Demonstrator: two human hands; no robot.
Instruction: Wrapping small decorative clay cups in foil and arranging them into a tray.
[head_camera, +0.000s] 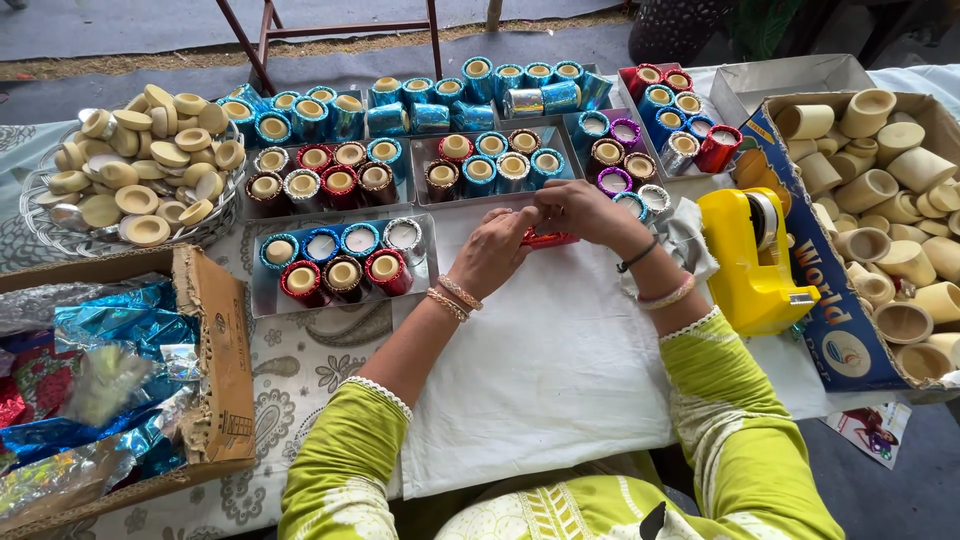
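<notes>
We're at a small craft workshop, set up outdoors by the look of it: bare ground and a metal stand (340, 30) just beyond the tabletop (300, 370). Around the yellow tape dispenser (752, 262), it's all batch work. Right of it, a carton of plain clay cups (880, 190); left of it, steel trays (262, 298) of foil-wrapped candle cups; further left, a bowl of lids (140, 165) and a box of foil scraps (110, 390).
</notes>
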